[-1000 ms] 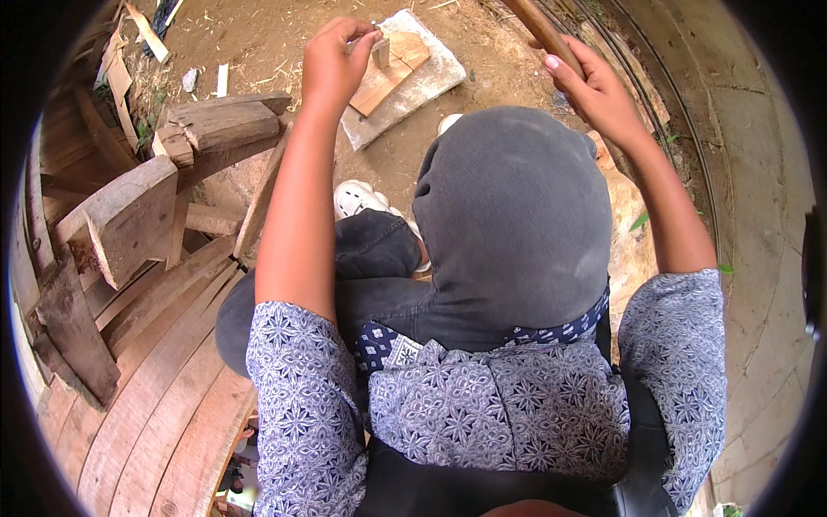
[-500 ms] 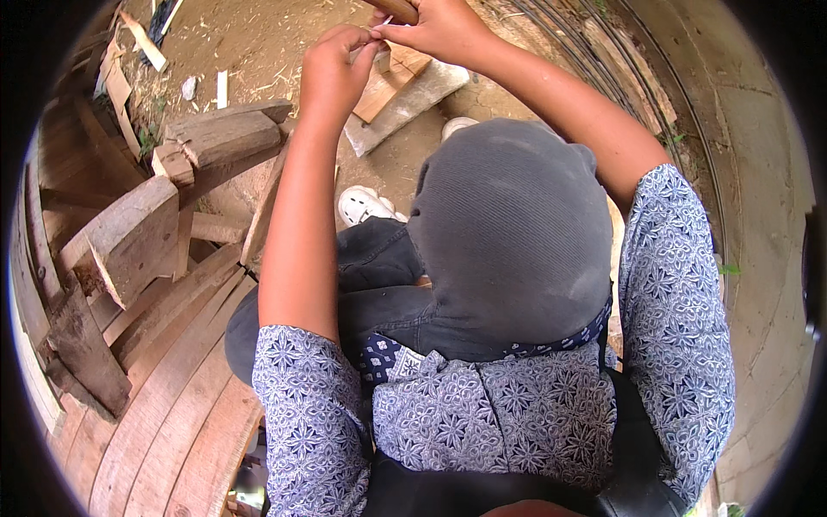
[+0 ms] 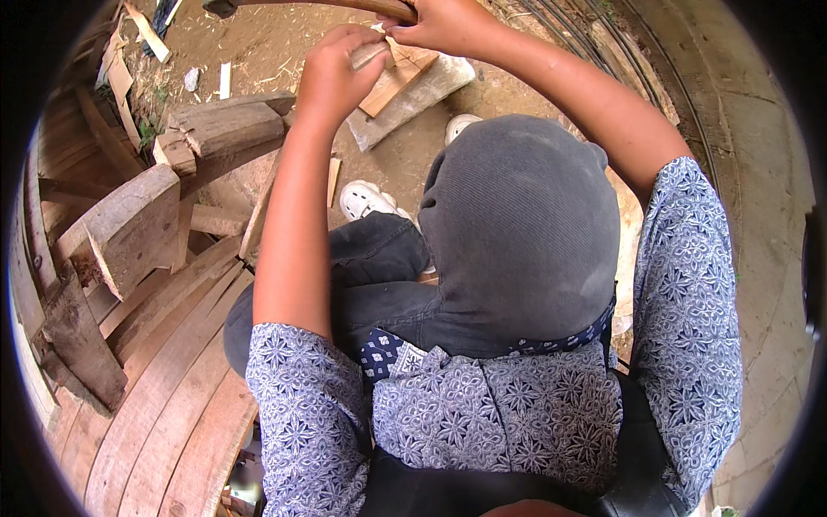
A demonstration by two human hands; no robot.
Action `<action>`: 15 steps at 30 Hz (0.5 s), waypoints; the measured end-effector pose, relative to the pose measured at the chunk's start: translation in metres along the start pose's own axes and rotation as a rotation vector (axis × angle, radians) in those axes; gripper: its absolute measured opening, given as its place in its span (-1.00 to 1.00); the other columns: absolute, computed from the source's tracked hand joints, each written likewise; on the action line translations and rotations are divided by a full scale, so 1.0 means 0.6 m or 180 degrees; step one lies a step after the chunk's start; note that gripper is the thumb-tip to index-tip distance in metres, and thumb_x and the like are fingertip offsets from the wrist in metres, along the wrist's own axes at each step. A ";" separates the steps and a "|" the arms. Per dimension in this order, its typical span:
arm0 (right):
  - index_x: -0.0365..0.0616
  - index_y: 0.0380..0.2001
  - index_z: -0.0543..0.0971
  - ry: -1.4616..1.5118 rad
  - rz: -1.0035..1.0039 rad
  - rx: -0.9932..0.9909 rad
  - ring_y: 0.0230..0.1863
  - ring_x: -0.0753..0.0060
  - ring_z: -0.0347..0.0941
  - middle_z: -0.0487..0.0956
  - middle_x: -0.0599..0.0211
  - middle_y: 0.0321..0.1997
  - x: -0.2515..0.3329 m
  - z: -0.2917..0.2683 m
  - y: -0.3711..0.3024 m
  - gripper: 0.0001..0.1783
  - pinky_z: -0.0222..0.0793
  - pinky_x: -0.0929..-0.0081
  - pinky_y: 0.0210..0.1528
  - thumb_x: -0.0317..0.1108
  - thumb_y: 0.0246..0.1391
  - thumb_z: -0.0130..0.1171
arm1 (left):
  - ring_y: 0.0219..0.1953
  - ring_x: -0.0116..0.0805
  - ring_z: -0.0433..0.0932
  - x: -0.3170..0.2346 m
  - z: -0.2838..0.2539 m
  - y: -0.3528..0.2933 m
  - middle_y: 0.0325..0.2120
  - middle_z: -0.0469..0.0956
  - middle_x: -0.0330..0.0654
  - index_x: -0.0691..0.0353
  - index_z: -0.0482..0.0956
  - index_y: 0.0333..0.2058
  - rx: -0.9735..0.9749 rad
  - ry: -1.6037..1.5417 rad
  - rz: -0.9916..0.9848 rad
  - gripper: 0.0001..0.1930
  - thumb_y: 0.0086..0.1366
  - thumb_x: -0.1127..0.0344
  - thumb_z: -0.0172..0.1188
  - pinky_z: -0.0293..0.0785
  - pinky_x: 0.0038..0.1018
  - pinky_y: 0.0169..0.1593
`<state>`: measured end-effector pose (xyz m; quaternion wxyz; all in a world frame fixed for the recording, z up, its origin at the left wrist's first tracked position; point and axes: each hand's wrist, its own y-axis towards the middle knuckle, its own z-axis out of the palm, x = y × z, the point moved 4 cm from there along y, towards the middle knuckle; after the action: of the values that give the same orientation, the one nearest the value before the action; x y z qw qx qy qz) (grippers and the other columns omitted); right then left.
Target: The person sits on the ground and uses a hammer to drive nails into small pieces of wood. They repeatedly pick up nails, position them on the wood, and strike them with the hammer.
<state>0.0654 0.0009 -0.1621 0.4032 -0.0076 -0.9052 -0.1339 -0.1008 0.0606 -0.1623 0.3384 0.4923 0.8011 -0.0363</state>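
Note:
Up at the top, my right hand (image 3: 448, 24) is closed around the wooden handle of a hammer (image 3: 345, 4). Its dark head points left and is partly cut off by the upper edge. My left hand (image 3: 334, 65) sits just left of it, fingers closed on a small wooden block (image 3: 372, 55). The block is over a reddish-brown board (image 3: 403, 82), which lies on a pale, rough slab (image 3: 413, 108) on the ground. The fingertips of both hands are close together. Whether the block touches the board I cannot tell.
Rough timber beams (image 3: 138, 215) are stacked on the left, above a curved-looking plank surface (image 3: 172, 431). Wood shavings and offcuts (image 3: 226, 80) litter the dirt. Dark rods (image 3: 633, 65) run along a concrete strip (image 3: 758, 172) at right. My white shoe (image 3: 366, 200) is below the slab.
The hammer has swung into view, its head now showing at the upper left. My right hand has shifted slightly right, and the block in my left hand shows more clearly.

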 end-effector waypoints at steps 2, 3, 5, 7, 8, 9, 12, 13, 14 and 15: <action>-0.15 -0.44 0.57 0.0055 0.0005 0.0131 -0.33 -0.14 0.58 0.60 -0.03 -0.44 0.000 -0.005 0.002 -0.78 0.46 0.09 -0.29 -0.28 -0.11 0.35 | -0.08 -0.05 0.65 0.002 -0.002 0.002 -0.17 0.68 -0.03 0.26 0.68 -0.12 0.0267 -0.0088 0.0011 -0.72 0.18 0.38 0.39 0.52 -0.29 0.06; -0.15 -0.44 0.57 0.0102 0.0000 0.0179 -0.33 -0.14 0.58 0.60 -0.03 -0.44 0.001 -0.008 0.002 -0.78 0.46 0.09 -0.29 -0.29 -0.12 0.35 | -0.06 -0.05 0.64 0.004 -0.003 0.001 -0.15 0.68 -0.03 0.25 0.67 -0.09 0.0307 -0.0049 -0.0044 -0.70 0.18 0.39 0.39 0.51 -0.29 0.08; -0.16 -0.44 0.57 0.0198 -0.0009 0.0279 -0.33 -0.14 0.58 0.60 -0.04 -0.44 0.002 -0.011 0.005 -0.78 0.46 0.09 -0.29 -0.29 -0.13 0.35 | -0.01 -0.03 0.62 0.008 -0.005 -0.002 -0.10 0.67 -0.03 0.25 0.64 -0.04 0.0388 0.0030 -0.0158 -0.65 0.16 0.40 0.39 0.48 -0.29 0.12; -0.16 -0.44 0.58 0.0071 0.0007 0.0364 -0.34 -0.14 0.58 0.61 -0.05 -0.44 0.000 -0.010 0.009 -0.79 0.47 0.09 -0.29 -0.29 -0.14 0.34 | -0.02 0.00 0.63 0.023 0.002 0.004 -0.10 0.66 -0.04 0.18 0.63 -0.01 0.0477 0.0069 -0.0092 -0.62 0.16 0.37 0.37 0.51 -0.24 0.10; -0.16 -0.45 0.59 0.0009 0.0016 0.0406 -0.34 -0.14 0.58 0.61 -0.05 -0.44 -0.001 -0.009 0.012 -0.79 0.47 0.09 -0.30 -0.29 -0.15 0.34 | -0.03 0.02 0.63 0.030 0.006 0.006 -0.10 0.66 -0.05 0.14 0.62 0.01 0.0522 0.0089 -0.0059 -0.61 0.16 0.36 0.36 0.53 -0.22 0.09; -0.17 -0.45 0.60 -0.0073 -0.0021 0.0434 -0.35 -0.14 0.58 0.61 -0.06 -0.44 0.002 -0.009 0.014 -0.79 0.47 0.09 -0.30 -0.29 -0.15 0.34 | -0.01 0.02 0.63 0.031 0.009 0.006 -0.09 0.66 -0.04 0.16 0.62 0.01 0.0573 -0.0051 -0.0173 -0.60 0.16 0.35 0.36 0.52 -0.23 0.10; -0.18 -0.46 0.62 -0.0234 -0.0130 0.0555 -0.38 -0.15 0.58 0.61 -0.07 -0.46 0.012 -0.005 0.027 -0.78 0.48 0.09 -0.31 -0.28 -0.17 0.35 | 0.03 0.00 0.63 0.037 0.013 0.005 -0.06 0.67 -0.01 0.21 0.62 0.02 0.0688 -0.0340 -0.0444 -0.58 0.15 0.33 0.37 0.51 -0.25 0.13; -0.18 -0.47 0.62 -0.0230 -0.0166 0.0623 -0.38 -0.16 0.59 0.61 -0.07 -0.47 0.018 -0.001 0.032 -0.78 0.48 0.09 -0.32 -0.27 -0.17 0.35 | 0.04 -0.02 0.63 0.040 0.009 0.003 -0.05 0.67 0.00 0.24 0.62 0.03 0.0699 -0.0346 -0.0489 -0.56 0.15 0.32 0.37 0.51 -0.26 0.14; -0.18 -0.48 0.63 -0.0221 -0.0206 0.0690 -0.39 -0.16 0.59 0.61 -0.08 -0.47 0.025 0.003 0.039 -0.78 0.48 0.09 -0.33 -0.26 -0.18 0.36 | 0.05 -0.04 0.63 0.043 0.004 0.001 -0.04 0.67 0.01 0.26 0.62 0.04 0.0709 -0.0348 -0.0538 -0.55 0.14 0.31 0.38 0.50 -0.27 0.15; -0.18 -0.49 0.63 -0.0300 -0.0216 0.0756 -0.39 -0.16 0.59 0.61 -0.09 -0.48 0.025 -0.002 0.042 -0.77 0.48 0.09 -0.33 -0.26 -0.19 0.36 | 0.05 -0.05 0.64 0.046 0.009 0.004 -0.04 0.67 0.01 0.28 0.61 0.04 0.0680 -0.0353 -0.0483 -0.53 0.14 0.31 0.38 0.50 -0.28 0.16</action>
<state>0.0592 0.0235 -0.1442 0.3536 0.0645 -0.9323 -0.0388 -0.1041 0.0810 -0.1819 0.3241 0.4607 0.8077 -0.1740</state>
